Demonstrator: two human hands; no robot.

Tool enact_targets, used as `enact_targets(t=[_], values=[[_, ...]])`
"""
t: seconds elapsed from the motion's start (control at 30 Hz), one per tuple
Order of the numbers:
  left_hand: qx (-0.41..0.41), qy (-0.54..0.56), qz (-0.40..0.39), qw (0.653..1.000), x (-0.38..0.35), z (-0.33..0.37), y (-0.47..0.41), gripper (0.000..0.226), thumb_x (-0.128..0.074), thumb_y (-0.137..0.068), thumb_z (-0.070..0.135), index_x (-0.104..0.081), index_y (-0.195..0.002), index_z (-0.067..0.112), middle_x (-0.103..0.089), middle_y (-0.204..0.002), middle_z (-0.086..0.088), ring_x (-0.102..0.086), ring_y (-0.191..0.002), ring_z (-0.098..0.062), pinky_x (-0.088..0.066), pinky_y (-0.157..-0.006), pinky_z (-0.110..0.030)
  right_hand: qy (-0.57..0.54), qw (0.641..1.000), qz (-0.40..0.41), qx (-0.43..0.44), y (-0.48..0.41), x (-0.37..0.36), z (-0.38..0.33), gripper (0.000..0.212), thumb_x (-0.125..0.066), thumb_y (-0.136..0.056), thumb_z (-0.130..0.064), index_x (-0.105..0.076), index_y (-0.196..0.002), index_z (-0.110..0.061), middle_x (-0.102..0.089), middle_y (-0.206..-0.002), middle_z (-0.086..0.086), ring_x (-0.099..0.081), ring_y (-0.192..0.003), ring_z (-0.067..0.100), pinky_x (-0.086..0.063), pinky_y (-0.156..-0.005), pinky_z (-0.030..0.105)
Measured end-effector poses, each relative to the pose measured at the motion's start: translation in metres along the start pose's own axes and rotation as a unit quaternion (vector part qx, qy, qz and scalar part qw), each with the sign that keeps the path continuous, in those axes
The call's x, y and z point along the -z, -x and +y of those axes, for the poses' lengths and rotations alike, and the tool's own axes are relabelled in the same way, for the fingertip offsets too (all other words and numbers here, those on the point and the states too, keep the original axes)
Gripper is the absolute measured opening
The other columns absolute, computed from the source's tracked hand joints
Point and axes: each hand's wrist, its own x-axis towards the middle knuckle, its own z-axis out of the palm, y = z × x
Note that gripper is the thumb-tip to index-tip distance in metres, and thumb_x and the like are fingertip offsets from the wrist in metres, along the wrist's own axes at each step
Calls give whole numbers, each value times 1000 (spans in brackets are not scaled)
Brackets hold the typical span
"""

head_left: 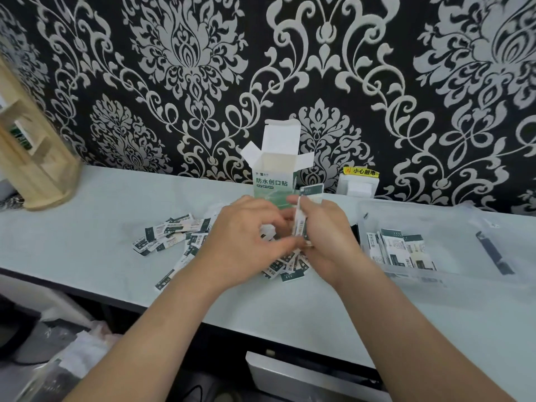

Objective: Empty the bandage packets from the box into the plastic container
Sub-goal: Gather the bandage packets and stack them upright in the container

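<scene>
Black wallpaper (145, 82) with a silver damask pattern backs a pale surface (87, 221) that runs across the view. Above its middle the two hands meet. The right hand (327, 242) grips a small upright stack of bandage packets (300, 224) between thumb and fingers. The left hand (246, 242) has its fingers curled in toward that stack, but motion blur hides whether it pinches anything.

Beneath and around the hands, loose packets (171, 233) lie scattered on the surface, most of them to the left, and the hands and forearms cover part of the heap. Just behind the hands stands the box (275, 172), upright with its top flaps open. To the right sits the clear plastic container (449, 216), with several packets (400, 250) standing in its left end and a slim dark object (494, 253) at its right end.

Behind the container a white wall socket (359, 184) carries a yellow sticker. A wooden rack (32, 169) stands at the far left.
</scene>
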Motion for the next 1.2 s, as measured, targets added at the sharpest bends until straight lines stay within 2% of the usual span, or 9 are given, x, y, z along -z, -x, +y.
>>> enact_targets(t=[0.1, 0.23, 0.4, 0.57, 0.77, 0.87, 1.03, 1.13, 1.2], values=[[91, -83, -70, 990, 0, -8, 2, 19, -72, -78, 47, -71, -82, 28, -61, -85, 12, -54, -85, -9, -41, -74, -27, 63, 998, 19, 19, 0, 4, -1, 12, -50, -95, -14, -61, -100, -14, -49, -69, 4, -47, -54, 15, -39, -56, 29], [117, -240, -207, 941, -16, -13, 6, 50, -59, -79, 63, -62, -112, 25, -55, -104, 1, -47, -110, -21, -46, -86, -36, 33, 999, 4, -23, 5, 4, -6, 13, -46, -97, -20, -58, -97, -19, -41, -67, 3, -32, -49, 12, -25, -46, 23], [66, -302, -137, 941, -36, 0, 9, 50, -49, -84, 64, -60, -111, 24, -54, -103, 1, -50, -108, -21, -40, -74, -33, 93, 996, 1, -17, 4, 10, -6, 27, -38, -100, -27, -46, -119, -44, -42, -76, 3, -34, -51, 13, -27, -44, 24], [29, -339, -137, 930, -44, 11, 2, 33, -40, -97, 35, -66, -95, 15, -65, -97, -5, -62, -94, -31, -34, -65, -30, 47, 999, 12, 3, 5, 15, -7, 25, -36, -98, -10, -53, -103, -27, -40, -74, 5, -34, -54, 15, -28, -44, 24], [156, -125, -26, 980, -13, 6, -4, 22, -60, -86, 28, -67, -67, 20, -57, -52, 5, -52, -48, -12, -36, -43, -15, -20, 999, 48, -5, 0, 23, -7, 14, -43, -99, -16, -54, -100, -25, -43, -77, 6, -32, -55, 13, -24, -48, 24], [183, -22, 70, 980, -3, 6, -5, 13, -67, -81, 26, -75, -75, 19, -65, -54, 2, -59, -48, -20, -52, -48, -32, -97, 993, 27, -59, 0, 22, -4, 9, -54, -96, -30, -54, -101, -23, -41, -74, 5, -31, -53, 12, -25, -47, 22], [-14, -110, 89, 990, -15, 15, 1, 21, -59, -81, 26, -65, -62, 18, -53, -54, 9, -47, -48, -14, -45, -50, -32, -86, 992, -58, -66, -2, 10, 6, 52, -70, -82, -47, -58, -122, -17, -58, -67, 4, -46, -52, 11, -36, -50, 24], [-95, -166, 60, 980, -26, 14, 6, 23, -52, -81, 29, -67, -72, 13, -60, -64, 0, -57, -56, -23, -48, -46, -36, -81, 994, -36, -65, -2, 10, 7, 32, -65, -86, -35, -65, -114, -19, -74, -97, 14, -70, -88, 29, -52, -74, 38], [-112, -171, 46, 978, -29, 15, 7, 21, -52, -83, 25, -67, -79, 12, -61, -71, -2, -59, -63, -25, -49, -48, -39, -123, 989, -18, -75, 0, 14, 5, 22, -55, -94, -24, -67, -111, -19, -74, -98, 14, -72, -85, 31, -56, -71, 37]])
